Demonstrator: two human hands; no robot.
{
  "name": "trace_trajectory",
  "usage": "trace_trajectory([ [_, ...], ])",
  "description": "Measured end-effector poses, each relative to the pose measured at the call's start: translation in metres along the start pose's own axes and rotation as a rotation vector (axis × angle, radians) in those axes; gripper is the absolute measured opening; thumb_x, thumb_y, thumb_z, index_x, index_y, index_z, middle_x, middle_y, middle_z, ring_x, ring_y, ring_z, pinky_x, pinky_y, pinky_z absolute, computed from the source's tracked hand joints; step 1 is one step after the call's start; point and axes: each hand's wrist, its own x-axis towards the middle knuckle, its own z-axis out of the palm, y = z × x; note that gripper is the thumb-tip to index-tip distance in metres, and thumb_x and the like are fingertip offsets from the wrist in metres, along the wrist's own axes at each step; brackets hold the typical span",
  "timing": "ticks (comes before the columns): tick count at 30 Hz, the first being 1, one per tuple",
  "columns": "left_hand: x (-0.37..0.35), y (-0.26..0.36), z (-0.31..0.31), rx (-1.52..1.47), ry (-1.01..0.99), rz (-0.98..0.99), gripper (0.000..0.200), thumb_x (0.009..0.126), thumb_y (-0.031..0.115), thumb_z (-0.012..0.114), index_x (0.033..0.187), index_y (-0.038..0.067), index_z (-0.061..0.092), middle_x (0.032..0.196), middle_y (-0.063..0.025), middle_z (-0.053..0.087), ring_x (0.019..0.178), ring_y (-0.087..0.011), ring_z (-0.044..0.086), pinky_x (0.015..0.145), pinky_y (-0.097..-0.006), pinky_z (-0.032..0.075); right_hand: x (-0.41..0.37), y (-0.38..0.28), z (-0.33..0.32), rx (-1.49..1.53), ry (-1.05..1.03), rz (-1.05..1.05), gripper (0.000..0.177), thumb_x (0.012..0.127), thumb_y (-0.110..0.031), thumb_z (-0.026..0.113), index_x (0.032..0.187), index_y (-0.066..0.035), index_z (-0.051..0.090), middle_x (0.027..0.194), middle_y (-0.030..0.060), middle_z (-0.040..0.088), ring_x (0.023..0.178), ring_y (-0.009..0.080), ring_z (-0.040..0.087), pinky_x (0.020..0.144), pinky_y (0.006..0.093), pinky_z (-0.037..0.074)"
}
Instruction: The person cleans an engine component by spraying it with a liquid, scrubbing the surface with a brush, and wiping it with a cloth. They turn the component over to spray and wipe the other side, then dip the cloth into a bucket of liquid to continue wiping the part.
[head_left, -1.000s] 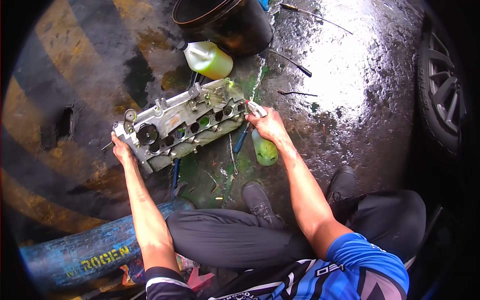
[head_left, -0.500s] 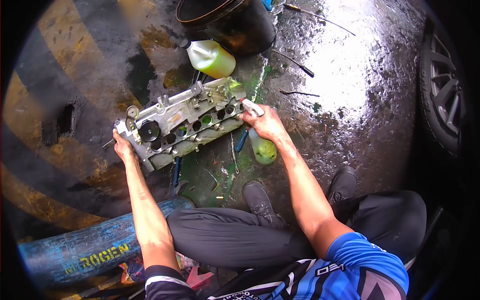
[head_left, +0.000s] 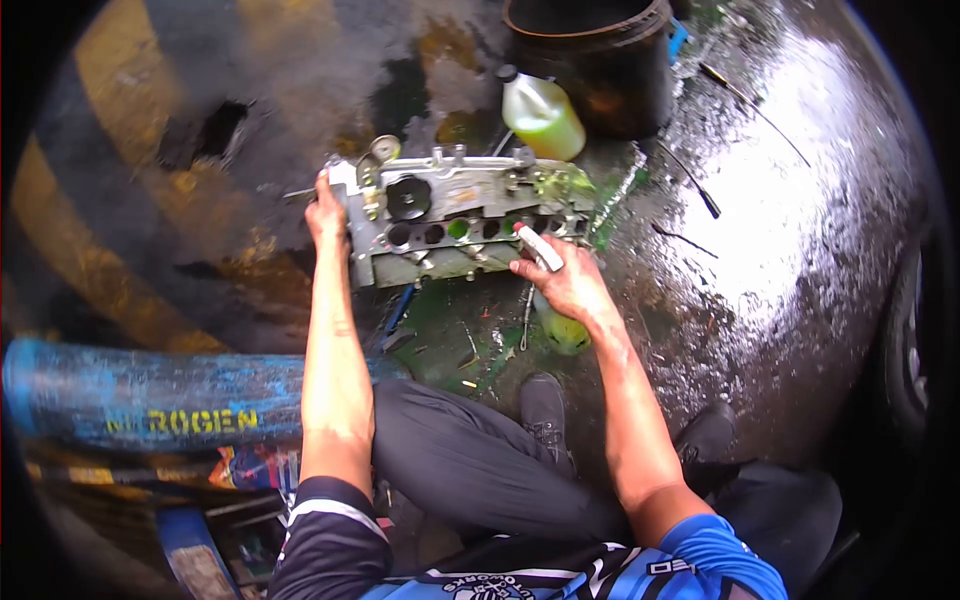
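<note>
A grey metal engine cylinder head (head_left: 470, 190) with a row of round ports lies across the middle of the view. My left hand (head_left: 325, 215) grips its left end, the thumb at the upper corner. In my right hand (head_left: 575, 285) is a spray bottle (head_left: 565, 335), held by its neck in front of the part's right half. Its white trigger top with a red nozzle points up and left at the ports, and pale green liquid shows in its body. Some fingers of both hands are hidden.
A jug of yellow-green liquid (head_left: 545, 115) stands behind the part, beside a large black bucket (head_left: 600, 65). A blue cylinder (head_left: 180, 395) lies at the left. Thin tools (head_left: 690, 180) lie on the wet floor (head_left: 780, 220) at the right. A wheel (head_left: 910, 330) stands at the far right.
The view has shifted, so most things sit farther right. The cylinder head looks more level. My right hand and the spray bottle have moved left along the ports.
</note>
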Motion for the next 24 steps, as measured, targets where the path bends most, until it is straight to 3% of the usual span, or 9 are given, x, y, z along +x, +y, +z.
trace_trajectory([
  [1, 0.006, -0.003, -0.002, -0.018, -0.026, 0.016, 0.075, 0.085, 0.060, 0.061, 0.100, -0.014, 0.067, 0.093, -0.0131, 0.068, 0.085, -0.0206, 0.060, 0.080, -0.0379, 0.048, -0.004, -0.016, 0.004, 0.005, -0.012, -0.029, 0.042, 0.082, -0.040, 0.075, 0.106, -0.006, 0.068, 0.092, 0.0171, 0.071, 0.090, 0.0327, 0.069, 0.081, 0.0412, 0.051],
  [4, 0.001, 0.002, -0.006, -0.063, -0.078, 0.016, 0.077, 0.084, 0.058, 0.065, 0.109, -0.015, 0.064, 0.102, -0.0151, 0.067, 0.093, -0.0215, 0.060, 0.085, -0.0364, 0.047, -0.006, -0.047, 0.025, -0.016, 0.014, -0.037, 0.042, 0.084, -0.039, 0.072, 0.106, -0.004, 0.066, 0.090, 0.0198, 0.070, 0.088, 0.0378, 0.067, 0.079, 0.0447, 0.051],
  [5, -0.004, 0.007, -0.006, -0.031, -0.071, 0.064, 0.083, 0.083, 0.058, 0.066, 0.115, -0.018, 0.059, 0.111, -0.0193, 0.065, 0.102, -0.0246, 0.060, 0.091, -0.0359, 0.046, -0.007, -0.056, 0.028, -0.040, -0.018, -0.055, 0.035, 0.084, -0.035, 0.065, 0.093, -0.001, 0.062, 0.082, 0.0232, 0.068, 0.086, 0.0413, 0.066, 0.079, 0.0488, 0.051],
  [8, 0.002, 0.003, -0.009, 0.041, -0.075, 0.095, 0.089, 0.083, 0.060, 0.066, 0.116, -0.021, 0.055, 0.117, -0.0255, 0.063, 0.110, -0.0282, 0.059, 0.095, -0.0368, 0.045, -0.008, -0.070, 0.044, -0.050, -0.040, -0.269, 0.038, 0.086, -0.038, 0.064, 0.098, -0.002, 0.060, 0.085, 0.0222, 0.068, 0.086, 0.0416, 0.066, 0.078, 0.0491, 0.051],
  [13, -0.023, 0.021, -0.008, 0.004, -0.071, 0.126, 0.080, 0.084, 0.057, 0.066, 0.114, -0.016, 0.060, 0.111, -0.0202, 0.066, 0.104, -0.0254, 0.060, 0.091, -0.0362, 0.045, -0.004, -0.114, 0.048, -0.066, -0.047, -0.121, 0.040, 0.087, -0.038, 0.068, 0.088, 0.001, 0.060, 0.082, 0.0243, 0.066, 0.084, 0.0425, 0.065, 0.076, 0.0509, 0.049],
  [16, -0.034, 0.028, -0.006, -0.017, -0.057, 0.162, 0.075, 0.084, 0.056, 0.067, 0.114, -0.013, 0.061, 0.110, -0.0175, 0.066, 0.101, -0.0241, 0.060, 0.090, -0.0357, 0.046, 0.004, -0.126, 0.050, -0.087, 0.042, -0.273, 0.039, 0.087, -0.037, 0.067, 0.085, 0.001, 0.060, 0.080, 0.0256, 0.066, 0.083, 0.0434, 0.065, 0.075, 0.0517, 0.049],
  [21, -0.038, 0.036, -0.005, 0.031, -0.035, 0.160, 0.073, 0.084, 0.055, 0.067, 0.111, -0.012, 0.063, 0.107, -0.0161, 0.067, 0.099, -0.0241, 0.061, 0.089, -0.0357, 0.046, 0.019, -0.144, 0.048, -0.173, 0.020, -0.151, 0.045, 0.085, -0.042, 0.068, 0.097, 0.001, 0.066, 0.088, 0.0266, 0.068, 0.090, 0.0412, 0.066, 0.081, 0.0499, 0.050],
  [24, -0.039, 0.040, -0.005, 0.060, -0.060, 0.123, 0.073, 0.084, 0.056, 0.067, 0.109, -0.012, 0.063, 0.105, -0.0157, 0.068, 0.097, -0.0240, 0.061, 0.089, -0.0361, 0.046, 0.024, -0.145, 0.040, -0.048, -0.032, -0.140, 0.045, 0.085, -0.042, 0.068, 0.098, 0.002, 0.066, 0.089, 0.0263, 0.068, 0.092, 0.0412, 0.066, 0.083, 0.0492, 0.049],
])
